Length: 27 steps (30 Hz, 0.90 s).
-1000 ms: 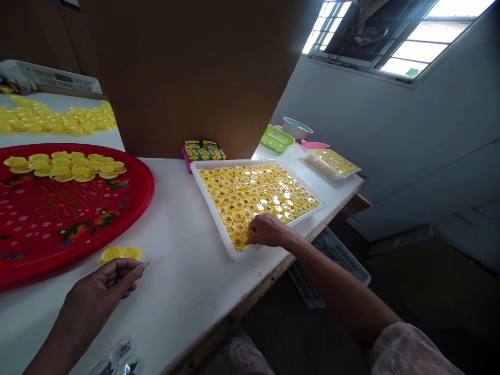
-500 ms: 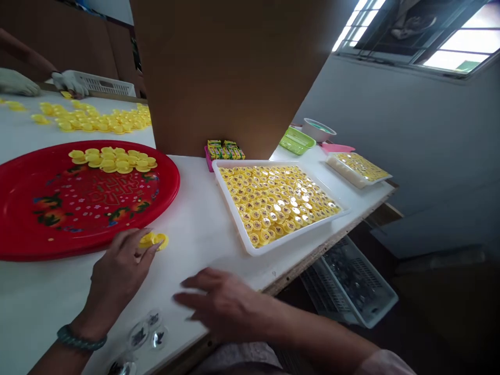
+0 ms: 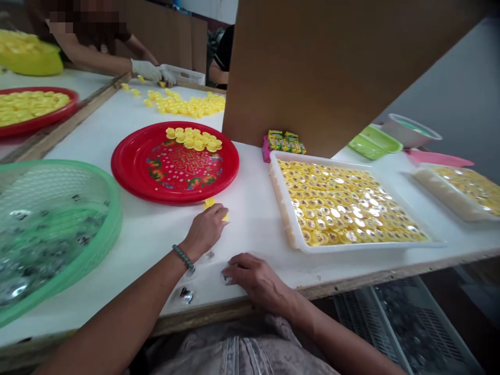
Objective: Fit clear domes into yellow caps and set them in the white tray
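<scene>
My left hand (image 3: 207, 230), a beaded bracelet on its wrist, has its fingers closed over a small round yellow plastic piece (image 3: 225, 215), mostly covered by them. Another yellow piece (image 3: 210, 202) lies just beyond, against the red tray (image 3: 133, 179). Near the table's front edge my right hand (image 3: 260, 281) pinches a clear plastic disc (image 3: 226, 279) at the tabletop. Loose clear discs with dark prints (image 3: 186, 296) lie between my forearms, one partly under my left wrist. Several yellow pieces (image 3: 194, 139) sit in rows on the red tray's far side.
A white tray (image 3: 291, 229) of yellow pieces with printed faces stands at right. The green basket (image 3: 113, 208) at left holds clear discs. A cardboard panel (image 3: 312, 73) rises behind. Across the table, a co-worker's gloved hands (image 3: 150, 70) are near scattered yellow pieces (image 3: 187, 104).
The view has swung left, bringing the green basket in. My right hand has come down to the table and closed on a clear disc. My left hand stays at the yellow pieces.
</scene>
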### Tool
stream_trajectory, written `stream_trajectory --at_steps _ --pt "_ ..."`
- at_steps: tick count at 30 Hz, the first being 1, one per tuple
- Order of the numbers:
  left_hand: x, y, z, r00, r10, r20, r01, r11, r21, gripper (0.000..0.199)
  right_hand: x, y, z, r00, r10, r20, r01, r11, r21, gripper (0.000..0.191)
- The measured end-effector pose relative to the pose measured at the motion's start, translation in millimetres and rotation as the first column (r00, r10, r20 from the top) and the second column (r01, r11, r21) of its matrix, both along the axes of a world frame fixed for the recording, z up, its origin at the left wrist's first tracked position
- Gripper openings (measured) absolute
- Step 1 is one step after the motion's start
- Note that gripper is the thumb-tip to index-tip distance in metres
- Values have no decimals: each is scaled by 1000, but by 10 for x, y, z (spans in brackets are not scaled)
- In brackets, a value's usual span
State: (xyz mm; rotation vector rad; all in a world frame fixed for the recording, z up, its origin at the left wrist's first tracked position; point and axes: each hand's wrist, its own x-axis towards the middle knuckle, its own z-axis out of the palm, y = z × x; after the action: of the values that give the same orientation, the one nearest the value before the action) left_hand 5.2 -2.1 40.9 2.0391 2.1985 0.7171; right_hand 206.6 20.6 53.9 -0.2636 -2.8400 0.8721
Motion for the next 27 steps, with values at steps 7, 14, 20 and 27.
stream_trajectory --at_steps 7,14,20,27 --pt "32 -83 -52 984 -104 148 99 994 37 22 58 95 -70 967 -242 -78 208 928 -308 21" --pt "124 -113 63 943 -79 322 36 990 136 29 -14 331 1 815 -576 63 439 544 -715 15" --pt "339 -97 251 537 54 842 79 990 -114 22 -154 442 27 756 -654 -2 180 211 -961 15" --pt "331 -102 251 271 178 946 7 982 -187 15 -258 416 13 722 -691 -20 202 238 -950 15"
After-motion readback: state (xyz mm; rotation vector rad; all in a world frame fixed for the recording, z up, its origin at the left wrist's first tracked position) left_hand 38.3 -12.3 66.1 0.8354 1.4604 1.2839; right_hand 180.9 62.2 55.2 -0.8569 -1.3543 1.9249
